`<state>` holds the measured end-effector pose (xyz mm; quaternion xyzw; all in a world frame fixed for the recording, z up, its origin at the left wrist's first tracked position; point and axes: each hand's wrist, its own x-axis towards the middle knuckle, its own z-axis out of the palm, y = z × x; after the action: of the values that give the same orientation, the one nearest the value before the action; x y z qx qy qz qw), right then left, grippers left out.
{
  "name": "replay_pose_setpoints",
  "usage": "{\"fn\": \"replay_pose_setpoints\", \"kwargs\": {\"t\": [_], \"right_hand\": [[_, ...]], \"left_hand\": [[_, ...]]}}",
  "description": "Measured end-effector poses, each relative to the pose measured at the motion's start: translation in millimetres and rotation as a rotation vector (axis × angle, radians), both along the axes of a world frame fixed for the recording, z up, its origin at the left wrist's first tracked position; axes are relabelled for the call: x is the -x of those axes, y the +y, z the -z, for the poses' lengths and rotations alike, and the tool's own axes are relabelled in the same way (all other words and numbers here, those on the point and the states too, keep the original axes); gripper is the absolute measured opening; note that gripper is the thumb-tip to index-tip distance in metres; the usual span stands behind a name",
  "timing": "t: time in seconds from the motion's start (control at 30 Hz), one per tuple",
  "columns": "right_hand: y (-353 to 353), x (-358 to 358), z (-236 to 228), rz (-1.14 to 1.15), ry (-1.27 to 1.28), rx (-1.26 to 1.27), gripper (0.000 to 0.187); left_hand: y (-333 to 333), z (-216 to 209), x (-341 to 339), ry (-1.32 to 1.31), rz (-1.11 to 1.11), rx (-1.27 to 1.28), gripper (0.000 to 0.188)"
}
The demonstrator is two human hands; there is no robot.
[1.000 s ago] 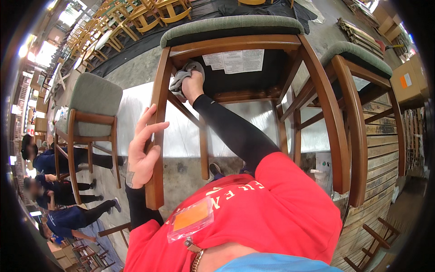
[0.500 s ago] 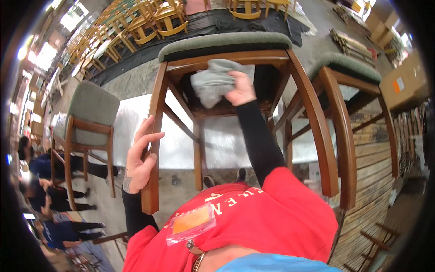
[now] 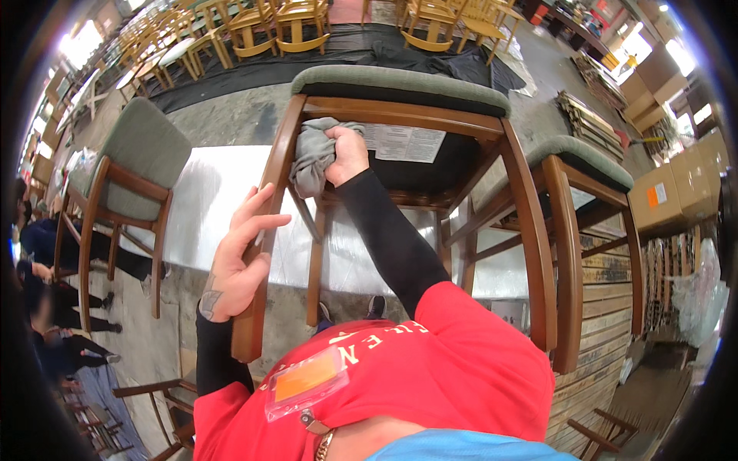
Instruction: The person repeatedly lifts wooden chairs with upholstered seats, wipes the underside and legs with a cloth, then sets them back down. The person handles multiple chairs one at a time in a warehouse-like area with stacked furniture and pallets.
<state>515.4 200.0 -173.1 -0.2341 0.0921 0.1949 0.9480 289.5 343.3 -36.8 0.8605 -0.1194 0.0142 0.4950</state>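
Note:
A brown wooden chair [image 3: 530,253] with a grey-green padded backrest or seat edge stands before me, its dark underside and a white printed label [image 3: 403,143] facing me. My right hand [image 3: 347,156] is closed round a crumpled grey cloth [image 3: 311,157]. That cloth presses into the frame's left corner, where the rail meets the left leg. Lower on the same left leg [image 3: 257,296], my left hand [image 3: 240,261] rests with its fingers stretched out and apart. Part of the cloth inside my right hand is hidden.
To the right stands a similar chair [image 3: 565,253] close by; another upholstered chair [image 3: 138,169] is at the left. Cardboard boxes [image 3: 680,184] and wooden pallets [image 3: 607,284] lie further right. Yellow wooden chairs [image 3: 300,23] fill the back. People [image 3: 54,300] are at the far left.
My right hand has moved the cloth left, from the middle of the frame to its left corner, uncovering the label. My left hand stays on the left leg. The view has shifted slightly.

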Motion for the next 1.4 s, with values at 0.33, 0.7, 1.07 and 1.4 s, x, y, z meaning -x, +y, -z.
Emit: {"fn": "replay_pose_setpoints", "kwargs": {"t": [0.33,0.7,1.07,1.4], "right_hand": [[-225,7,5,0.373,-0.001,0.002,0.032],[-206,-7,14,0.336,0.039,-0.213,0.032],[-256,20,170,0.632,-0.219,-0.153,0.041],[-242,-5,106,0.319,-0.38,-0.671,0.037]], "left_hand": [[0,-1,4,-0.014,-0.038,-0.062,0.06],[-2,-4,3,0.009,-0.029,-0.082,0.058],[-10,4,-5,0.005,0.001,-0.037,0.055],[-9,0,3,0.017,-0.04,-0.084,0.057]]}}
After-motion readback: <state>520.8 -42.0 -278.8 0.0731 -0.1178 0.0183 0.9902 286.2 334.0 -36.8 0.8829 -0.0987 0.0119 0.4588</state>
